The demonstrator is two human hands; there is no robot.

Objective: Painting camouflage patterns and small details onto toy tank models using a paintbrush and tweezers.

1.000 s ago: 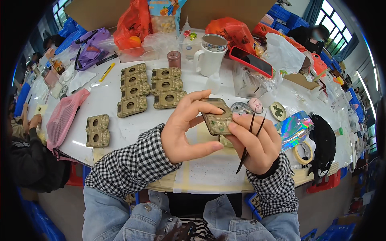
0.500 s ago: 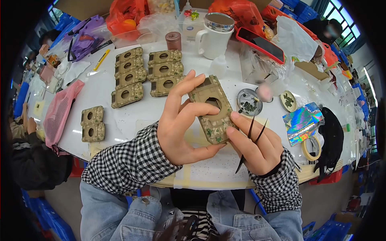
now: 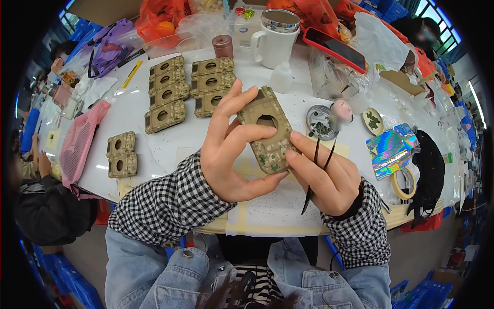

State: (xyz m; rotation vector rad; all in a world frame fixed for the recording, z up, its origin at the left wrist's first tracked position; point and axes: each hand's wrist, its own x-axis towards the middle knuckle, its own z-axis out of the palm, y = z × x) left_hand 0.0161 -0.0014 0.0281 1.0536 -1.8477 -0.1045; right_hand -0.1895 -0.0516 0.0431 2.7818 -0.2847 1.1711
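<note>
Between my two hands, tilted above the table, is a camouflage-patterned toy tank hull (image 3: 278,144) with a round hole in its top. My left hand (image 3: 226,149) grips it by the left edge and the lower end, index finger at the hole. Thumb and index finger of my right hand (image 3: 329,180) touch the right edge. Black tweezers (image 3: 320,164) lie between the fingers of that same hand, tips pointing up and away from the hull. Right of the hull, a round clear dish (image 3: 312,121) holds small dark green pieces.
Several similar hulls (image 3: 165,114) stand in rows at the back left, with two more (image 3: 122,165) nearer. Around them are a white mug (image 3: 275,49), a small bottle (image 3: 281,80), a red-cased phone (image 3: 334,49), a tape roll (image 3: 403,184) and a pink mesh bag (image 3: 85,141).
Both hands and the hull have shifted slightly left and upward in view. The tweezers' tips have risen a little. My grip on the hull looks the same.
</note>
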